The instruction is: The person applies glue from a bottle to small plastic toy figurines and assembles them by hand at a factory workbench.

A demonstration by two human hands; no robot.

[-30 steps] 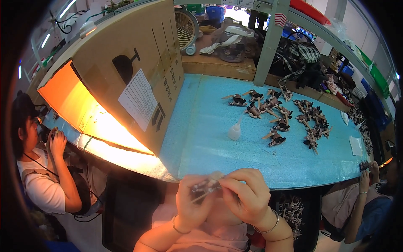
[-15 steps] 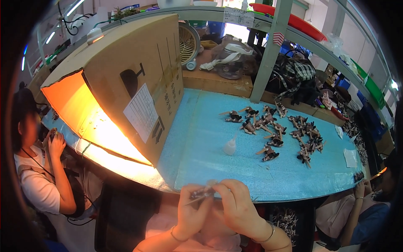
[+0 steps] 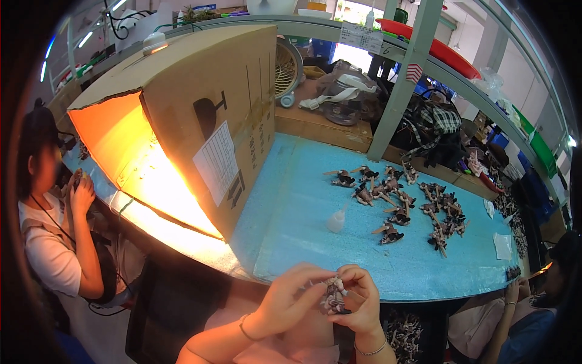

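Over my lap, just in front of the table's near edge, I hold a small figurine (image 3: 334, 297) in pale, brown and dark colours. My right hand (image 3: 365, 302) grips it from the right, thumb beneath and fingers bent round it. From the left, my left hand (image 3: 286, 301) has thumb and fingers closed at its upper part; the exact contact is partly hidden. Beyond my hands, a white squeeze bottle (image 3: 336, 219) with a thin nozzle stands on the blue tabletop (image 3: 297, 242). Several similar figurines (image 3: 388, 200) with light, stick-like parts lie in a loose group farther right.
A big cardboard box (image 3: 182, 109), lit orange inside, stands at left. A grey post (image 3: 407, 85) rises behind the table. Bags (image 3: 436, 118) and a fan (image 3: 287, 68) sit at the back. Co-workers sit at left (image 3: 51, 242) and right (image 3: 533, 321). A dark bin (image 3: 405, 333) of small parts is below.
My hands have shifted slightly right and the figurine is turned, so more of it shows in my right hand. My left hand has changed its grip. The view has tilted slightly.
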